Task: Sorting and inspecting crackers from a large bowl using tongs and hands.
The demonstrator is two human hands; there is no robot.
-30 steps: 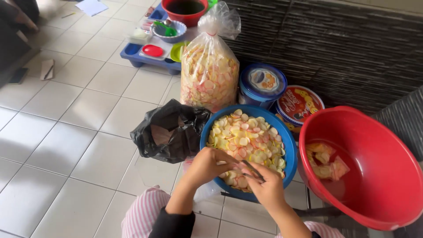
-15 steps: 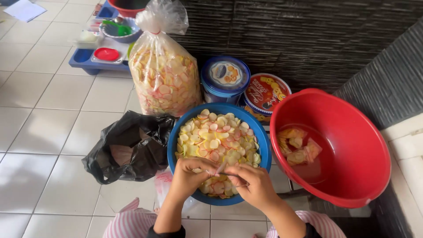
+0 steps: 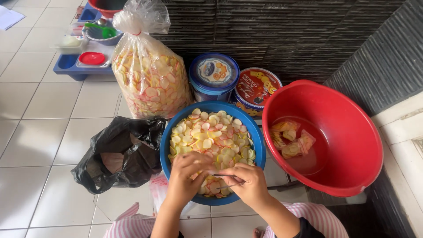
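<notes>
2 hands (image 3: 216, 180) over blue basin (image 3: 260, 147) of crackers (image 3: 211, 136)

Blue bowl (image 3: 260, 150) of yellow, white, pink-rimmed chips (image 3: 211, 136), red basin (image 3: 352, 128), black bag (image 3: 128, 154), pink-striped sleeves (image 3: 317, 216)

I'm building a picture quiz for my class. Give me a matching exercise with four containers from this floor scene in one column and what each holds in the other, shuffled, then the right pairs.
Containers:
1. blue bowl
2. red basin
3. clear plastic bag
4. blue tray

Contents:
A. a few small filled packets lying at the bottom
B. loose pink, white and yellow chips, with both hands over them
C. a small red lid and a bowl
D. chips packed full, tied at the top

Pairs: 1-B, 2-A, 3-D, 4-C
</notes>
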